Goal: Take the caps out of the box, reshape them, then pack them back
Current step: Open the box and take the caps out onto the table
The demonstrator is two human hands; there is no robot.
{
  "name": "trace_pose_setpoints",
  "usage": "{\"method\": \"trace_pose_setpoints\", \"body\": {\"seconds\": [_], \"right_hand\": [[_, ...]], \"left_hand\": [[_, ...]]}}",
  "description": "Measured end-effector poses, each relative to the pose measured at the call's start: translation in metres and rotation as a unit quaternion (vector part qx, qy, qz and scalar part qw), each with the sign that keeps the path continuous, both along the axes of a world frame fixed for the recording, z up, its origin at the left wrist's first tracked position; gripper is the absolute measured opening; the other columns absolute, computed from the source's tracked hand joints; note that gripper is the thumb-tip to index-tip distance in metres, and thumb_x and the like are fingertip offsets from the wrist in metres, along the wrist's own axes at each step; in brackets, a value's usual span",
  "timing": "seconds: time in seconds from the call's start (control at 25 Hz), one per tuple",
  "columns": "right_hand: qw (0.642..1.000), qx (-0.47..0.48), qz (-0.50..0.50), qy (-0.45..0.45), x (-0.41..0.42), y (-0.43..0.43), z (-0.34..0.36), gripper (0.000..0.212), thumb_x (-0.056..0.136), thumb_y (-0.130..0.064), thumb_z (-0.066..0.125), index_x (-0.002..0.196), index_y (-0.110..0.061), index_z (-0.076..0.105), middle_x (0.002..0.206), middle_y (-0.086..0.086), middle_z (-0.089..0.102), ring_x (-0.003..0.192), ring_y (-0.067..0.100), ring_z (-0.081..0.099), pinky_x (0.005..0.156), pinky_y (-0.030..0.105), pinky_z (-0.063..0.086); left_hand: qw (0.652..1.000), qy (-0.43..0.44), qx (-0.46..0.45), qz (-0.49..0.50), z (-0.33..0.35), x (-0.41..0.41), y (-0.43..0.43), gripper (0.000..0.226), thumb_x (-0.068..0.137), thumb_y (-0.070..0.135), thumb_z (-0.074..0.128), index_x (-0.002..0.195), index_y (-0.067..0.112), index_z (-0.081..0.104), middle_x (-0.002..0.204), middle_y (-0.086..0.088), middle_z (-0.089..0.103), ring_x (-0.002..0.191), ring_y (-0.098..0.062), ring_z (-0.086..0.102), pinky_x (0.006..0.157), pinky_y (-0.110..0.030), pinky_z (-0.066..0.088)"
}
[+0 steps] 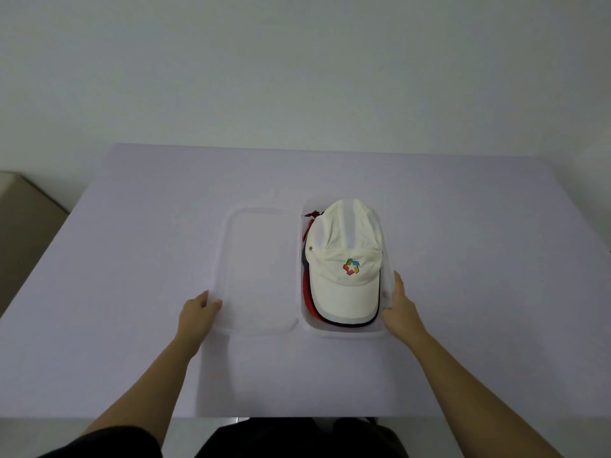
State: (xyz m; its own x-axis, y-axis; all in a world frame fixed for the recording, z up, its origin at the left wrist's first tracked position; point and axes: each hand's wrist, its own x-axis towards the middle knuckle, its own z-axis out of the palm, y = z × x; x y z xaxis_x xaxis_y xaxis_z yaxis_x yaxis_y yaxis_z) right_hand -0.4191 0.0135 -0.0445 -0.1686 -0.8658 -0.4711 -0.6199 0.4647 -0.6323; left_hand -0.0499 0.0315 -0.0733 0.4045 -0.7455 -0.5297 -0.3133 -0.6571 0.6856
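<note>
A clear plastic box [347, 331] stands on the table, right of centre. A white cap [344, 259] with a colourful logo lies on top of the stack inside it, brim toward me. Beneath it a red cap [308, 292] and a dark one show at the edges. The box's clear lid [258, 269] lies flat just left of the box. My left hand [198, 312] grips the lid's near left edge. My right hand [401, 305] rests flat against the box's right wall, fingers straight.
The pale lavender table [132, 259] runs to a white wall at the back. A brown cardboard box [23, 219] stands off the table's left side. The table's near edge lies just in front of my dark clothing.
</note>
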Motion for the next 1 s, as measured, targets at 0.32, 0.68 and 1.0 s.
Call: {"method": "trace_pose_setpoints", "body": {"seconds": [0.32,0.68,1.0], "right_hand": [[0.993,0.036,0.078,0.075,-0.011,-0.004,0.008,0.09,0.087,-0.005,0.053,0.149,-0.022,-0.01,0.151,0.022,0.028,0.132,0.038,0.038,0.103,0.039,0.035],[0.878,-0.001,0.397,0.266,0.03,-0.029,0.029,0.114,0.068,-0.038,0.078,0.15,-0.031,-0.002,0.157,0.002,-0.024,0.146,0.027,-0.01,0.114,0.053,0.022],[0.825,-0.051,0.454,0.332,0.029,-0.035,0.025,0.121,0.067,-0.031,0.08,0.15,-0.021,-0.008,0.157,0.018,-0.013,0.144,0.041,0.007,0.108,0.042,0.034]], "left_hand": [[0.984,-0.149,0.068,-0.07,0.002,-0.018,-0.01,0.047,0.094,0.018,0.045,0.137,0.002,0.041,0.142,-0.023,0.029,0.128,-0.042,0.027,0.105,-0.048,0.03],[0.974,-0.046,-0.174,-0.14,0.036,-0.153,-0.053,0.057,0.099,0.027,0.04,0.148,0.004,0.021,0.152,-0.017,0.029,0.14,-0.029,0.029,0.114,-0.038,0.024],[0.976,-0.08,-0.121,-0.16,0.024,-0.181,-0.056,0.055,0.101,0.02,0.029,0.151,0.013,0.007,0.148,-0.017,0.034,0.132,-0.033,0.039,0.106,-0.042,0.034]]}}
